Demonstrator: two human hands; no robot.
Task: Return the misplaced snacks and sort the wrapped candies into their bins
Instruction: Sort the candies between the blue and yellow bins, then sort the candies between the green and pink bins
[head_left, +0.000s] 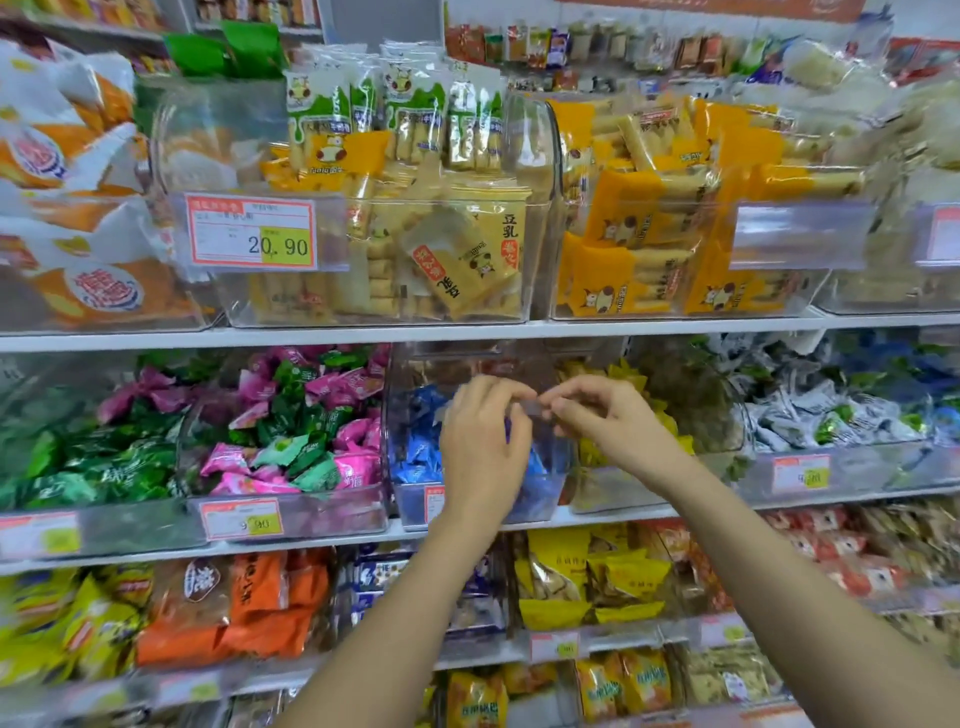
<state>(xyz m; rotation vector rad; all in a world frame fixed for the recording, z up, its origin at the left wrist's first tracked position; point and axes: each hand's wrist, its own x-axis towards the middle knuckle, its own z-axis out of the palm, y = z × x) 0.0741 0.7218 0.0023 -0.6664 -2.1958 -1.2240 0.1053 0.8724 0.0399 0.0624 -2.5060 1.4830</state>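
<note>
Both my hands meet in front of the clear bin (408, 488) of blue candies (418, 447) on the middle shelf. My left hand (483, 441) and right hand (608, 421) have curled fingers, and each pinches one end of a small pale piece (535, 408), too blurred to name, perhaps a wrapped candy. I judge such sweets light and hard inside, with slick, crinkly film; the twisted wrapper ends give the best hold. The bin walls look like stiff glossy plastic, rounded on top. Pink and green candies (311, 431) fill the bin to the left, yellow candies (631, 376) the one to the right
</note>
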